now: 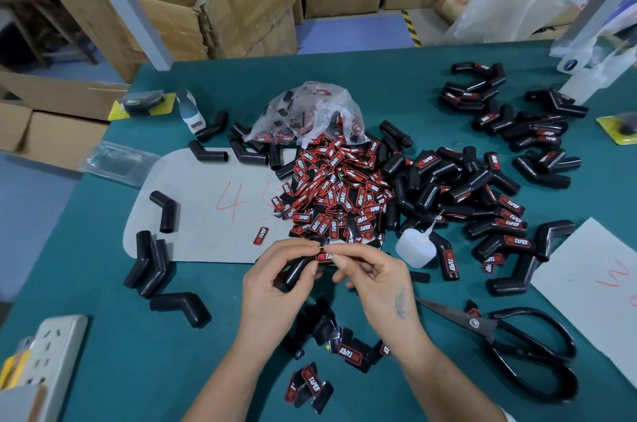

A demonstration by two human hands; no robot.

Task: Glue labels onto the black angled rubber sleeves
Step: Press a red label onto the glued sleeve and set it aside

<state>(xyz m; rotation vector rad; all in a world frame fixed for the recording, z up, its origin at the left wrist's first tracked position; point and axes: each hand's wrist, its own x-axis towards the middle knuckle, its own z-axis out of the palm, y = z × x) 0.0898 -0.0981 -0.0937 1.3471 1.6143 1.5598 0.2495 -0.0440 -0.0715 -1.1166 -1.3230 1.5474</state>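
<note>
Black rubber fills our grip in the head view: we hold one angled sleeve between both hands, the left hand curled round its lower leg, the right hand pinching a red-and-black label against its upper end with thumb and forefinger. We judge the step in hand to be seating the label on the sleeve. Whether glue is already under it we cannot tell. The next move likely calls for pressing the label flat and square along the sleeve, holding until it bonds, then setting the piece aside.

Just right of the grip stands the glue bottle, nozzle tilted up and away. Directly beyond the grip lies the heap of loose labels, spilling from a clear plastic bag. Right of that heap and farther off sit sleeves that already carry labels; left of the grip, bare sleeves rest on and beside a grey card. Below the grip lie a few label backings, and scissors lie to the lower right.

We work on a teal mat, with a power strip at its near left edge. Cardboard boxes stand behind the table.
</note>
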